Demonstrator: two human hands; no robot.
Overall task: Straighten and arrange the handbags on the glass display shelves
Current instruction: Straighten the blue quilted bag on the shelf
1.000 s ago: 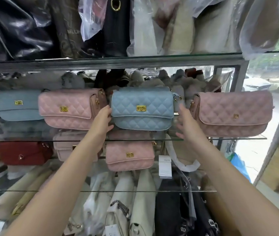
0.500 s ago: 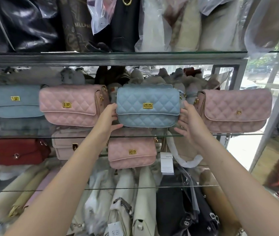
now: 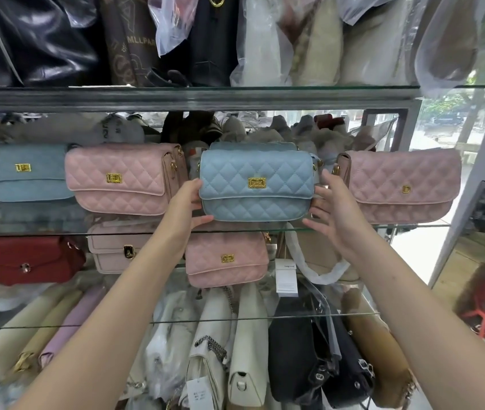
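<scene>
A blue quilted handbag (image 3: 256, 184) with a gold clasp stands on the middle glass shelf (image 3: 57, 234), facing me. My left hand (image 3: 188, 208) grips its left end, thumb on the front and fingers under the corner. My right hand (image 3: 333, 211) rests against its right end with the fingers spread. In the same row, a pink quilted bag (image 3: 122, 179) sits close on the left and a pale blue bag (image 3: 19, 173) beyond it. Another pink quilted bag (image 3: 401, 187) stands to the right.
The shelf below holds a red bag (image 3: 28, 258), a beige bag (image 3: 114, 250), a small pink quilted bag (image 3: 226, 258) and a hanging white tag (image 3: 286, 276). Plastic-wrapped bags crowd the top shelf (image 3: 235, 97). Cream and black bags fill the bottom shelf.
The blue bag has shifted a little to the right, widening the gap to the left pink bag. My right hand has moved in against the bag's right end.
</scene>
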